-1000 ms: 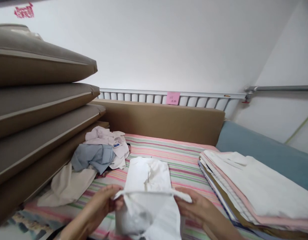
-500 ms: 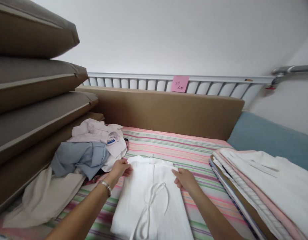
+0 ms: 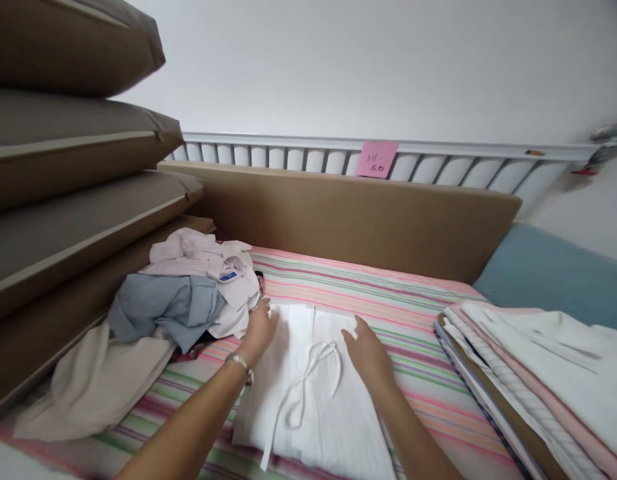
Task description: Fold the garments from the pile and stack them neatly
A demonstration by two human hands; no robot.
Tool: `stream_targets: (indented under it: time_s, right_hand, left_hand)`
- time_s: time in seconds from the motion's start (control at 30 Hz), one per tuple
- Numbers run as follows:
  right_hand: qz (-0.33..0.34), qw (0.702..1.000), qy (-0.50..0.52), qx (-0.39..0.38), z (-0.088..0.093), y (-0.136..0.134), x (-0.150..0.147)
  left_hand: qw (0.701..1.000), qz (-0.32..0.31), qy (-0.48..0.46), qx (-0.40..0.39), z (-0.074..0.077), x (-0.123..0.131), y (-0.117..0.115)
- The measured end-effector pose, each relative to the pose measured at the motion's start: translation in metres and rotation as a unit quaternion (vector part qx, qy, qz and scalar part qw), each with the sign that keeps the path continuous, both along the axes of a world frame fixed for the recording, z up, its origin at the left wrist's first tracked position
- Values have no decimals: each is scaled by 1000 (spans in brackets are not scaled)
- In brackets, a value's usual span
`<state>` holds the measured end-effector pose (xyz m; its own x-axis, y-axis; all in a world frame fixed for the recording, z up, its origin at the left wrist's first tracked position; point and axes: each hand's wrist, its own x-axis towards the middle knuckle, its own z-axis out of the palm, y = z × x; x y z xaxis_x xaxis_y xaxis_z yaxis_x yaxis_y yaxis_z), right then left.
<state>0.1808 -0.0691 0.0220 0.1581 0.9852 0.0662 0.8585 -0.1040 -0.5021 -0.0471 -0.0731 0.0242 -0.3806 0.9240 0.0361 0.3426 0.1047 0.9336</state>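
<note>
A folded white garment (image 3: 318, 407) with a tied drawstring (image 3: 302, 377) lies flat on the striped sheet. At its upper left corner is my left hand (image 3: 261, 330), a bracelet on the wrist, its fingers stretched along the edge and partly hidden from view. My right hand (image 3: 371, 353) rests by the upper right edge, thumb and fingers apart. Neither hand grips the cloth. Left of the garment lies a loose heap with a blue garment (image 3: 165, 310), a pale pink shirt (image 3: 188, 253) and a cream garment (image 3: 88, 380).
Folded clothes (image 3: 543, 373) form a stack on the right. Thick brown cushions (image 3: 78, 193) are piled along the left side. A brown padded board (image 3: 338, 213) stands at the back before a white radiator (image 3: 293, 157), with a pink note (image 3: 377, 159) on top.
Both hands have loosened their pinch on the garment's upper corners, and the right fingers have spread. The folded upper edge lies flatter. The view has shifted slightly.
</note>
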Motion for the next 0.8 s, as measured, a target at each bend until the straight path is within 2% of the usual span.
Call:
stream_targets:
  time_s: [0.07, 0.1, 0.17, 0.23, 0.37, 0.5, 0.63, 0.8]
  right_hand:
    - [75, 994, -50, 67, -7, -26, -14]
    - [120, 986, -74, 92, -12, -38, -21]
    - [183, 972, -106, 104, -24, -54, -34]
    - [202, 966, -129, 95, -39, -58, -42]
    - [196, 966, -153, 73, -64, -47, -42]
    - [197, 966, -154, 63, -79, -41, -37]
    - [197, 968, -150, 52, -82, -40, -40]
    - [203, 973, -102, 50, -71, -38, -39]
  left_hand:
    - [994, -54, 73, 57, -4, 13, -36]
    - [982, -97, 135, 87, -8, 20, -55]
    - [944, -174, 255, 113, -20, 37, -88]
    - [913, -217, 332, 97, -34, 50, -106]
    - [893, -230, 385, 43, -54, 55, -109]
    - [896, -210, 391, 19, -61, 50, -103]
    - [904, -215, 369, 5, -62, 53, -100]
    - [927, -227, 297, 3, -51, 43, -103]
